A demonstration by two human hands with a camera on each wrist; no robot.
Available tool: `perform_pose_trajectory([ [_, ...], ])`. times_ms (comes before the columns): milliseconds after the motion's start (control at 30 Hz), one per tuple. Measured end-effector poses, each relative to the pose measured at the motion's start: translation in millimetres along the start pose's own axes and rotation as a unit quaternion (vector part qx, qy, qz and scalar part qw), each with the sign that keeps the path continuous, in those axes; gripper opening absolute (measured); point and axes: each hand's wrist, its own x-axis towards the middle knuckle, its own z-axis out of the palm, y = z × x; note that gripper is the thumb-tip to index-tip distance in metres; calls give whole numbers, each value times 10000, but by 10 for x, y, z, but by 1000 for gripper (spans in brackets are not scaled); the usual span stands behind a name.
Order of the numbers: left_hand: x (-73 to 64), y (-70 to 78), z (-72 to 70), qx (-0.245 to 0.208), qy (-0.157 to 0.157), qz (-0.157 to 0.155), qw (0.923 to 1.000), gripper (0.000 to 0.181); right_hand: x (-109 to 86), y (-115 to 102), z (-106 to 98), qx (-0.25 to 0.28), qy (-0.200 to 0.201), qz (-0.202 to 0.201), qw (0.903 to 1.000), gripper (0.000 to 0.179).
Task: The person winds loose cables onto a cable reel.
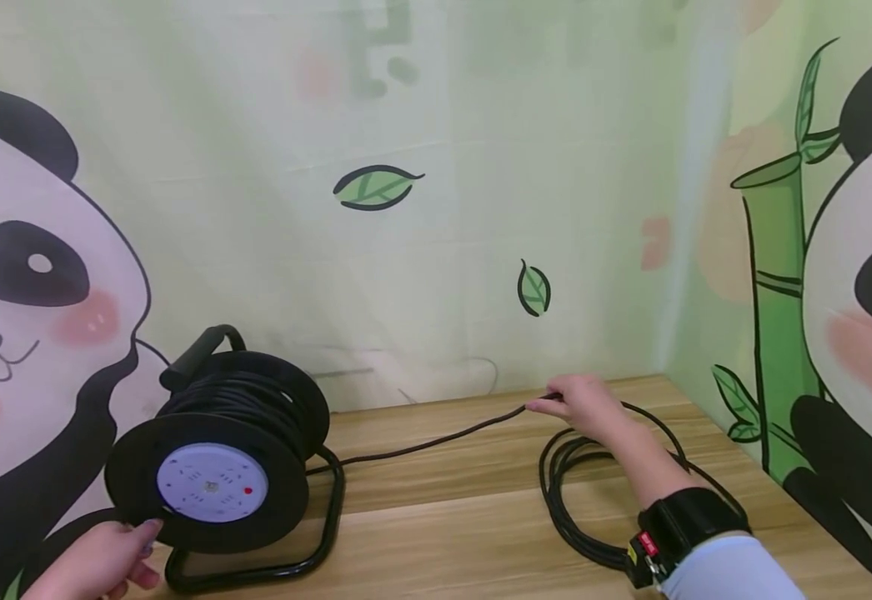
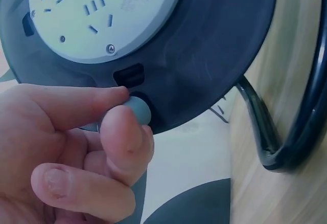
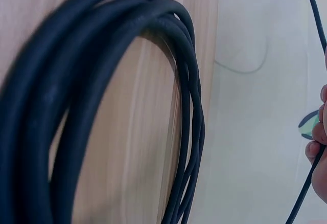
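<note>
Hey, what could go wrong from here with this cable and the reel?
The coil lies in loose, overlapping loops on the table, so it might tangle if pulled. The cable passes close by the stand of the reel and could catch there. The left hand pinches a small knob; its fingers might slip off if the reel turns.

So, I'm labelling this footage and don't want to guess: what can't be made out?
Left wrist: grey-blue knob, partly covered by the left hand; socket panel, its small print blurred.
Right wrist: right hand, cut off by the edge.
Head: part of the cable coil, behind the wrist strap.
</note>
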Motion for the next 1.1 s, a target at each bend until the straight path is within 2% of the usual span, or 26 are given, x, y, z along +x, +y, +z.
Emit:
perform_pose_trajectory([
  [200, -65, 30, -57, -276, 403, -54, 9988, 44, 20, -108, 34, 93, -210, -132, 9996, 50],
  [333, -105, 44, -87, -263, 716, 80, 9971, 51, 33, -189, 73, 162, -285, -194, 9993, 49],
  [500, -151, 90, -111, -550, 897, 114, 9944, 60, 43, -299, 133, 267, -316, -318, 9986, 48],
  [733, -201, 194, -141, -1095, 1330, 88, 9850, 69, 68, -434, 201, 301, -314, -447, 9981, 45],
  [833, -220, 244, -137, -1409, 1554, 157, 9776, 73, 76, -484, 232, 359, -347, -447, 9977, 43],
  [933, -245, 303, -117, -1851, 1816, 232, 9655, 69, 89, -542, 262, 388, -399, -467, 9974, 42],
  [1033, -271, 372, -92, -2184, 2092, 178, 9530, 65, 108, -621, 284, 386, -469, -500, 9969, 42],
  [1100, -290, 427, -88, -2232, 2226, 90, 9490, 68, 119, -684, 295, 435, -511, -571, 9961, 41],
])
